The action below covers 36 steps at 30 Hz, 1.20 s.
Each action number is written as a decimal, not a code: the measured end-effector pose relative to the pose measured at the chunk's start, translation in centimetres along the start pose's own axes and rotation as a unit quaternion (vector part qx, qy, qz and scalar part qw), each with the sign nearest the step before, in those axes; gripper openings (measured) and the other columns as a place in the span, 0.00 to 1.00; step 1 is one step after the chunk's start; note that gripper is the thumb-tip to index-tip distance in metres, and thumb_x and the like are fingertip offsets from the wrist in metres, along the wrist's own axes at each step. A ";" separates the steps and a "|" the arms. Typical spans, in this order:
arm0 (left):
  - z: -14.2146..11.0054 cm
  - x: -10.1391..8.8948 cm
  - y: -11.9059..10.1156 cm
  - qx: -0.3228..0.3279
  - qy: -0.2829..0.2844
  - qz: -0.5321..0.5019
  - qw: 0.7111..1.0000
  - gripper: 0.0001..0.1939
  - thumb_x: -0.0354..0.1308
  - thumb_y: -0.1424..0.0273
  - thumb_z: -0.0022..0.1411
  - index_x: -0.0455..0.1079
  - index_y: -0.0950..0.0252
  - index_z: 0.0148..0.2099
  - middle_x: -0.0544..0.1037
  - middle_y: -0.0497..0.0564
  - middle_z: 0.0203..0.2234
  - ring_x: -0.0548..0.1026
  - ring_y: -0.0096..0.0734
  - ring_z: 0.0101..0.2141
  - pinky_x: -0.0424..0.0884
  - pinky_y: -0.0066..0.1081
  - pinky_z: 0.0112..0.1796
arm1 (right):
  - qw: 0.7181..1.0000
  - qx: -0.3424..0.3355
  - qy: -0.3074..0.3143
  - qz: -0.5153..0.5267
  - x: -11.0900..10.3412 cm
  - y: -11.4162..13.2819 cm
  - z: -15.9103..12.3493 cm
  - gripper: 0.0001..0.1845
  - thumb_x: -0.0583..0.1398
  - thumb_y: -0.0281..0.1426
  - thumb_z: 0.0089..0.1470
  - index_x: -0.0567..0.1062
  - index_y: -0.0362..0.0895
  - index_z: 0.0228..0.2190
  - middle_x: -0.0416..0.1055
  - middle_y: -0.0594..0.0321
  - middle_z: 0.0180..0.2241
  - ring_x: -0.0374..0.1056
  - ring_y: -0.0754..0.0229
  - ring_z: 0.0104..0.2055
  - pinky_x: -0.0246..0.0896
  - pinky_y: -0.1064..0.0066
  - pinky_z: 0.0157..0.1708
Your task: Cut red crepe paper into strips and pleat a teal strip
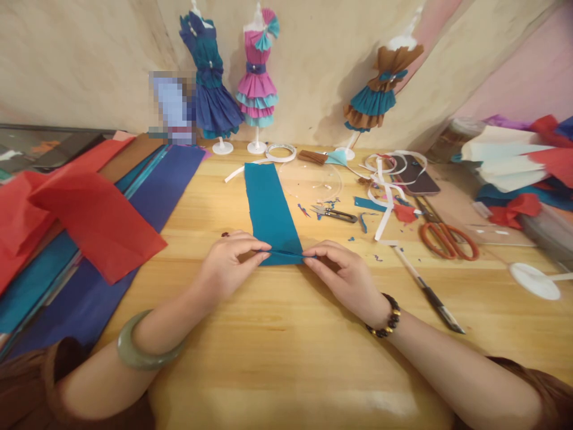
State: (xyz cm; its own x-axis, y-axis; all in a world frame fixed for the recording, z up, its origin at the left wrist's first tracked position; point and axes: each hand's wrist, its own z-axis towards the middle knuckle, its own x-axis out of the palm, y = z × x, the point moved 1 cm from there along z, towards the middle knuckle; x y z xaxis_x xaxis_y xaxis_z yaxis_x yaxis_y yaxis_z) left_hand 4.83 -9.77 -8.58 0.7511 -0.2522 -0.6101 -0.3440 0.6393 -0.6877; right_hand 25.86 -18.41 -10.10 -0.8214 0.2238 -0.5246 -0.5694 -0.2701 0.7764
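A strip of teal crepe paper (271, 209) lies lengthwise on the wooden table, its near end raised in a narrow fold. My left hand (230, 260) pinches the left end of that fold between thumb and fingers. At the other end, my right hand (342, 269) grips the fold the same way. Just beyond the right hand lie small thread snips (335, 214) and scraps of cut paper. A clear round plate (313, 182) rests beside the strip's far half.
Sheets of red paper (102, 209) and blue paper (165, 179) cover the left side. Orange-handled scissors (447, 239), a pen (436, 301), white tape (384, 221) and a phone (416, 173) lie right. Three mannequins in paper dresses (257, 89) stand along the wall.
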 end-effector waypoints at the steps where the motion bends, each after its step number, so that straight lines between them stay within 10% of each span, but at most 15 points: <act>1: 0.0 0.0 0.0 -0.001 -0.001 -0.001 1.000 0.04 0.61 0.73 0.58 0.77 0.61 0.35 0.81 0.48 0.30 0.77 0.30 0.32 0.73 0.31 0.38 | 1.000 0.001 0.001 0.002 0.0 0.0 0.0 0.05 0.59 0.31 0.57 0.76 0.46 0.34 0.75 0.60 0.32 0.70 0.59 0.34 0.68 0.67 0.33; 23: 0.0 -0.2 -0.1 -0.067 0.014 -0.035 0.997 0.03 0.60 0.72 0.58 0.75 0.62 0.32 0.79 0.46 0.27 0.75 0.27 0.30 0.71 0.28 0.36 | 1.000 0.007 0.003 0.015 0.0 -0.1 0.0 0.04 0.59 0.29 0.58 0.75 0.46 0.33 0.73 0.61 0.33 0.69 0.61 0.36 0.64 0.69 0.37; 36: -0.3 0.6 -0.5 0.081 0.064 0.003 0.995 0.07 0.61 0.70 0.59 0.76 0.63 0.41 0.80 0.52 0.32 0.76 0.33 0.36 0.71 0.33 0.39 | 0.996 -0.081 0.028 0.006 0.1 0.6 -0.1 0.07 0.57 0.27 0.59 0.76 0.47 0.36 0.73 0.59 0.35 0.69 0.59 0.39 0.67 0.65 0.40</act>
State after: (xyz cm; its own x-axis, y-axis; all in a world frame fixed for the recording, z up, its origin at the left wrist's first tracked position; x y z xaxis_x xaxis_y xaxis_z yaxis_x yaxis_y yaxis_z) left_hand 5.33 -10.43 -8.72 0.6678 -0.3313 -0.6665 -0.2461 0.7468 -0.6178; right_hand 25.46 -18.65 -9.71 -0.8266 0.1677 -0.5372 -0.5528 -0.4209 0.7192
